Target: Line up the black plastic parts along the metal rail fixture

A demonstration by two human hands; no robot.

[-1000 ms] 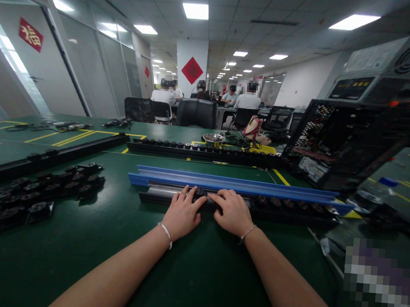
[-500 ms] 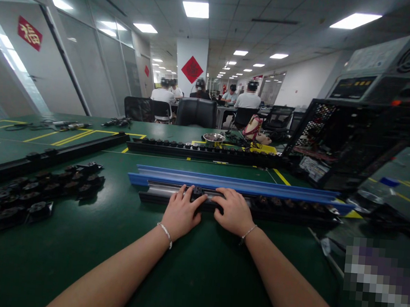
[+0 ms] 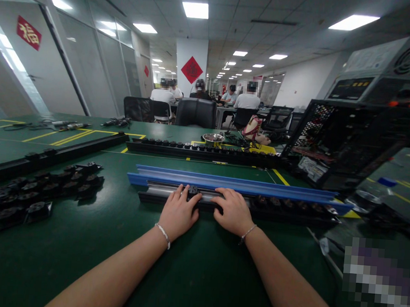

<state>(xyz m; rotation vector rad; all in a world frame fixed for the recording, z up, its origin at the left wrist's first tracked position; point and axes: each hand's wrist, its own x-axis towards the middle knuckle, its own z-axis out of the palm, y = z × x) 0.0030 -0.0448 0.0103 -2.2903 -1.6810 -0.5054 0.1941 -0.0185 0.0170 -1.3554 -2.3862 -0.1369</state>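
Apparently positioning a part (image 3: 193, 190) in the black rail (image 3: 153, 198), mid-frame.
The left hand (image 3: 179, 214) frames it between index finger and thumb; whether they pinch, I cannot tell. Right of it, the right hand (image 3: 234, 215) rests over the rail, fingers loosely bent, slightly spread. Next seems to call for light, level fingertip guidance.

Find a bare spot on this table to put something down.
The green tabletop is bare between the loose black parts and the left end of the near black rail, and along that rail's front, though forearms cross there. A narrow strip lies between the blue rail and the far black rail. It's crowded at right, around the computer case and bottle.
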